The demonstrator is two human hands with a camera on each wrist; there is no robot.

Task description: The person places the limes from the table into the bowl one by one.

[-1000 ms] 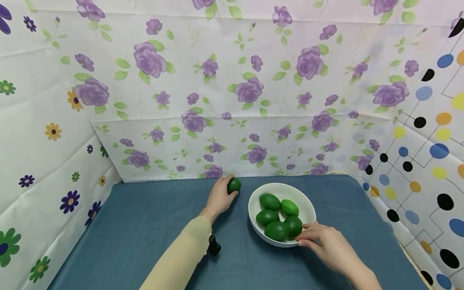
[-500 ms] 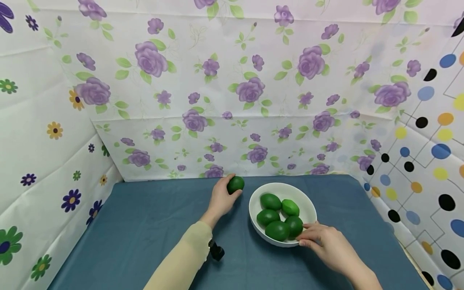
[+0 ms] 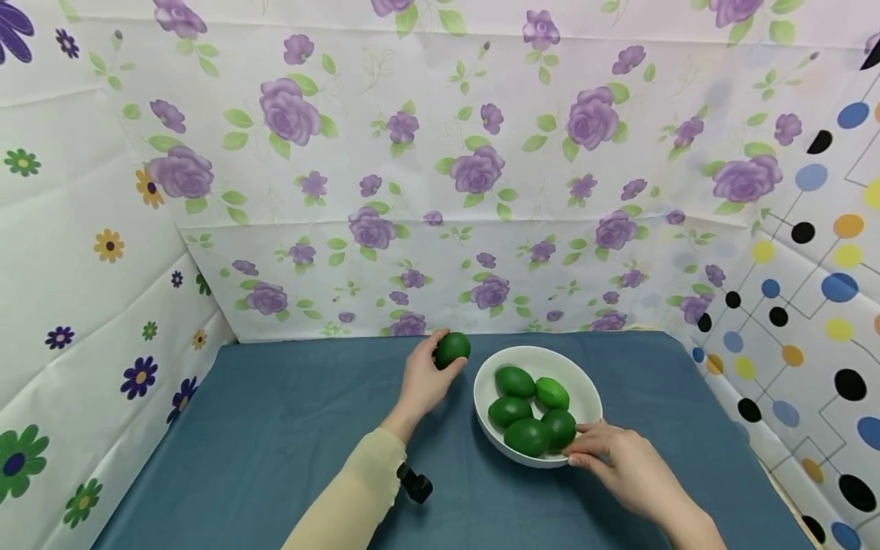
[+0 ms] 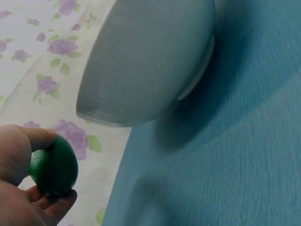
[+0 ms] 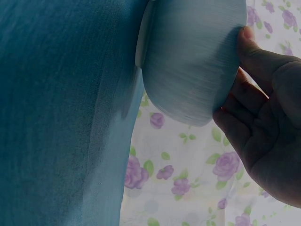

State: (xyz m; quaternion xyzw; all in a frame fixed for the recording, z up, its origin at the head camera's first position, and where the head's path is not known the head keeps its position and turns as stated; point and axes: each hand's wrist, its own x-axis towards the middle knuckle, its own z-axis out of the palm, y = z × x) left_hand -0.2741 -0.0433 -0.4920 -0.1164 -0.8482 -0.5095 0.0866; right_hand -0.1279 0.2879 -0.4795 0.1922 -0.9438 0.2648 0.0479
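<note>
My left hand (image 3: 425,376) grips a smooth, dark green avocado (image 3: 452,350) between thumb and fingers, just left of a white bowl (image 3: 485,370). In the left wrist view the same avocado (image 4: 55,167) shows from the side, apart from the bowl's outer wall (image 4: 141,56). Inside the bowl lie several dark green avocados (image 3: 528,438) and one brighter green lime (image 3: 552,393). At the bowl's near right edge, my right hand (image 3: 622,462) pinches the rim with thumb and fingers; the right wrist view shows these fingers (image 5: 230,123) against the bowl.
A blue cloth (image 3: 289,428) covers the table. Behind it hangs a white sheet with purple flowers (image 3: 385,176). More patterned sheets stand at the left (image 3: 82,290) and right (image 3: 818,328). A black device (image 3: 415,484) sits at my left wrist.
My left hand, gripping the avocado, has moved slightly to the right, toward the bowl. My right hand stays at the rim, and the bowl has hardly moved.
</note>
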